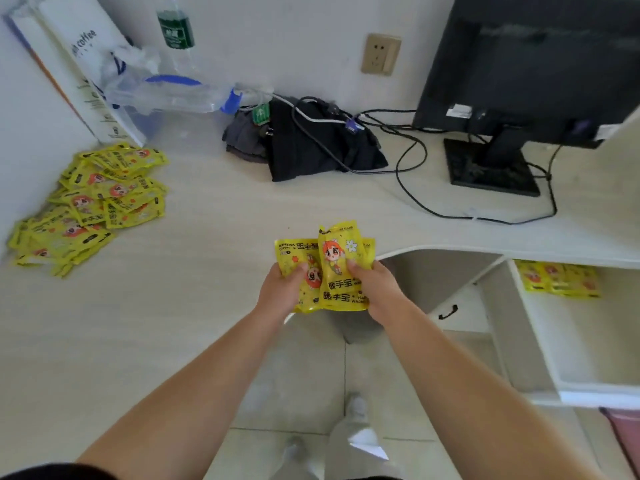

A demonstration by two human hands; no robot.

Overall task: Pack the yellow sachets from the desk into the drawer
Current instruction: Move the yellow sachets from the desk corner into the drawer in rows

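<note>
Both hands hold a small bundle of yellow sachets (pixel 331 268) with a cartoon figure printed on them, above the desk's front edge. My left hand (pixel 282 289) grips the bundle's left side and my right hand (pixel 375 289) grips its right side. A loose pile of the same yellow sachets (pixel 93 202) lies on the desk at the far left, against the wall. The white drawer (pixel 540 341) stands pulled out at the right, below the desk top, with several sachets (pixel 559 278) lying flat at its back.
A black monitor (pixel 526 81) on its stand sits at the back right, with cables (pixel 415 161) trailing over the desk. Dark folded cloth (pixel 311 147), a clear plastic bag (pixel 162 91), a water bottle (pixel 175 32) and a white paper bag (pixel 86 64) line the back wall. Tiled floor below.
</note>
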